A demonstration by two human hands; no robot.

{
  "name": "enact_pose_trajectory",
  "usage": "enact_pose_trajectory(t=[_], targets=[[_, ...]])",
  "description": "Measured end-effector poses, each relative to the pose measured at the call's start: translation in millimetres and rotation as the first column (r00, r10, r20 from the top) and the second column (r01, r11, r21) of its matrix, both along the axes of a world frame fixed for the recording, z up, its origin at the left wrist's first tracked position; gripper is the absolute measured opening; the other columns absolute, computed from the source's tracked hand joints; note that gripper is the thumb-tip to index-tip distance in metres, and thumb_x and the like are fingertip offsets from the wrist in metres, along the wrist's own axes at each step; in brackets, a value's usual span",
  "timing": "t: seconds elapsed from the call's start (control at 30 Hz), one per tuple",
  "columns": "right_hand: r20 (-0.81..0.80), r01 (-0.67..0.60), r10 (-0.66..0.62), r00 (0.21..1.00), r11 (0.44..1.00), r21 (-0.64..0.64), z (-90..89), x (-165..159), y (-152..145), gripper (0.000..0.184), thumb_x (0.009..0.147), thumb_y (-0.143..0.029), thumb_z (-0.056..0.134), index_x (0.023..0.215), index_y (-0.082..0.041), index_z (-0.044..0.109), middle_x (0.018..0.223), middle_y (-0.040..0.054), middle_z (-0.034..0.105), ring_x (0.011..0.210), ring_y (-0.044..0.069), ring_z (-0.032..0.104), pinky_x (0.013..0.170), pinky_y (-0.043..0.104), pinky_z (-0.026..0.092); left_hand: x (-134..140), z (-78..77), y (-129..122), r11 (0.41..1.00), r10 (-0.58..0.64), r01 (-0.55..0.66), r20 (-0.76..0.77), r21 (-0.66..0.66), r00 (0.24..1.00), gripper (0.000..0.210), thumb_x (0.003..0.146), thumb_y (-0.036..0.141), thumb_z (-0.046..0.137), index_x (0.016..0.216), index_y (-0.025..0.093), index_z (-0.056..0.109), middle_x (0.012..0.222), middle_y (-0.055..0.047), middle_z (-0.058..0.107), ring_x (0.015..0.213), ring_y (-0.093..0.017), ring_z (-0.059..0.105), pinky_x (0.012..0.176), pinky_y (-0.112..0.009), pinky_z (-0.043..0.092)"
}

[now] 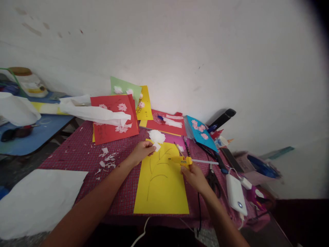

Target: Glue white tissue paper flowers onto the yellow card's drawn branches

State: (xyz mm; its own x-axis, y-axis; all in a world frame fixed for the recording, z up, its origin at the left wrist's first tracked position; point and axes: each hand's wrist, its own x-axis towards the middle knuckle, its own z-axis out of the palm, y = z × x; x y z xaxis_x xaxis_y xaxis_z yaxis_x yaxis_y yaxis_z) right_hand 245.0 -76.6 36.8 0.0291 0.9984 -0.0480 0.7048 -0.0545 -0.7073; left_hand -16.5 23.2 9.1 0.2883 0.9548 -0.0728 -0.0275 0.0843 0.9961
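A yellow sheet of paper (164, 192) with drawn dark branch lines lies on the checked cloth in front of me. My left hand (144, 151) pinches a small white paper piece (157, 146) over the sheet's upper left edge. In my right hand (192, 175) is a yellow hot glue gun (180, 160), its nozzle pointing left above the sheet. A clear glue stick (205, 161) juts out of its back. Just beyond the sheet sits a pile of white paper pieces (157, 136). Whether the nozzle touches the paper, I cannot tell.
Red cards with paper flowers (113, 132) stand at the back left, a blue card (200, 132) at the back right. Scissors (214, 181) and a white power bank (235, 195) lie right. White paper scraps (106, 161) dot the cloth; a large white sheet (38, 202) is at left.
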Motion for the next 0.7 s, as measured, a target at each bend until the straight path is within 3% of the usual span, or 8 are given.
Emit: enact_pose_trajectory(t=[0.2,0.4,0.57,0.7], targets=[[-0.035,-0.005,0.006,0.999,1.000,0.028,-7.1,5.0,0.5,0.028,0.083,-0.037,0.050,0.095,-0.016,0.064,0.075,0.0036,0.065,0.067,0.020,0.057,0.062,0.030,0.045,0.1,-0.6,0.4,1.000,-0.002,0.002,-0.005,-0.002,1.000,0.028,0.074,0.041,0.065,0.068,0.015,0.057,0.059,0.002,0.055,0.054,-0.010,0.048,0.055,-0.024,0.036],[-0.069,-0.029,0.031,0.997,0.999,0.024,-5.0,8.3,-1.7,0.030,0.084,-0.036,0.050,0.096,-0.015,0.066,0.068,0.0022,0.062,0.067,0.021,0.056,0.062,0.030,0.045,0.5,1.0,-0.5,1.000,0.005,-0.005,-0.016,-0.008,1.000,0.028,0.074,0.041,0.065,0.069,0.015,0.058,0.060,0.002,0.056,0.055,-0.010,0.049,0.056,-0.024,0.036],[-0.048,-0.048,0.048,0.998,0.999,0.008,-1.9,9.9,-2.4,0.034,0.086,-0.033,0.049,0.110,-0.014,0.063,0.073,0.0026,0.063,0.069,0.020,0.056,0.064,0.030,0.046,0.8,-2.8,0.7,1.000,0.005,-0.005,-0.016,-0.008,1.000,0.026,0.074,0.040,0.065,0.071,0.014,0.058,0.063,0.001,0.058,0.056,-0.010,0.049,0.057,-0.024,0.037],[-0.004,-0.048,0.048,0.999,0.999,0.016,2.7,10.3,-3.0,0.036,0.086,-0.032,0.049,0.111,-0.013,0.065,0.077,0.0041,0.065,0.077,0.023,0.060,0.072,0.033,0.047,0.7,-5.3,2.0,1.000,0.000,0.000,-0.020,0.001,1.000,0.026,0.076,0.039,0.065,0.071,0.014,0.058,0.063,0.001,0.058,0.056,-0.010,0.049,0.056,-0.024,0.038]])
